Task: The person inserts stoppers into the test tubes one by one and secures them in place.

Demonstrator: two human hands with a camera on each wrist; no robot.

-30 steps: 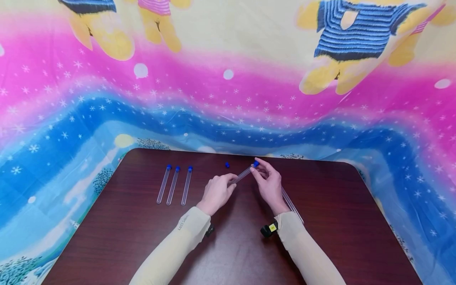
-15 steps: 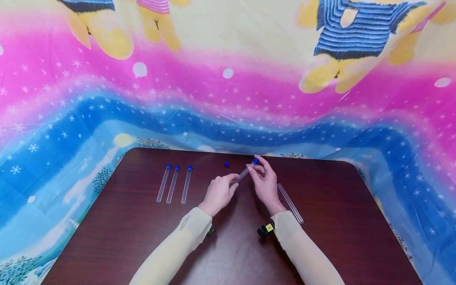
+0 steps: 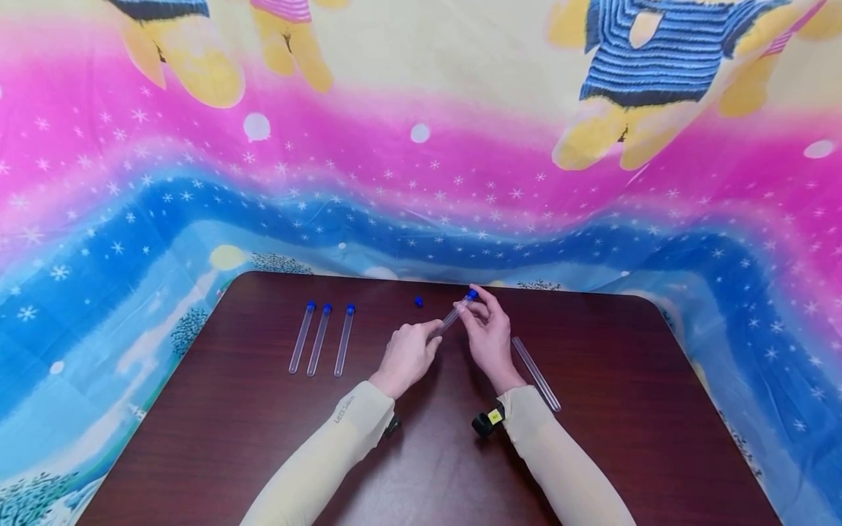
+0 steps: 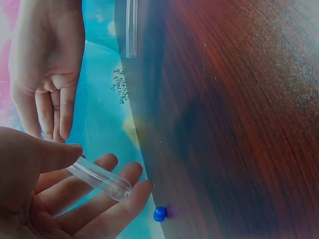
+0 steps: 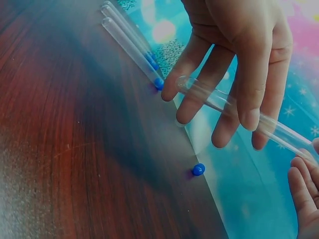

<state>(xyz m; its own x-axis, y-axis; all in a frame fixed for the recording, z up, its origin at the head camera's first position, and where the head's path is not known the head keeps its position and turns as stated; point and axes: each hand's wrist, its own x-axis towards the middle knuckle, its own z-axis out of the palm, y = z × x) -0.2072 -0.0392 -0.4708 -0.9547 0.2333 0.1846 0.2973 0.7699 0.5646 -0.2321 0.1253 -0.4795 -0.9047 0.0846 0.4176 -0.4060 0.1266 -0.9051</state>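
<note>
Between both hands, a clear test tube point(image 3: 451, 318) is held tilted above the table, its blue cap point(image 3: 471, 294) at the upper right end. My left hand point(image 3: 409, 353) pinches the tube near its rounded bottom, thumb on one side and fingers on the other, as the right wrist view shows. At the capped end my right hand point(image 3: 489, 337) grips the tube's top, a fingertip against the cap. In the left wrist view the cap is hidden behind the hands, while the tube's rounded end point(image 4: 121, 189) pokes past the left fingers.
Several capped test tubes point(image 3: 319, 340) lie in a row at the left of the dark wooden table point(image 3: 230, 438). A loose blue cap point(image 3: 419, 302) rests near the far edge. One uncapped test tube point(image 3: 537, 375) lies beside my right wrist. A printed cloth point(image 3: 421, 183) hangs behind.
My right hand has shifted slightly up and left, uncovering more of the tube lying beside it. The left hand has edged a little right. Both keep hold of the tilted test tube.
</note>
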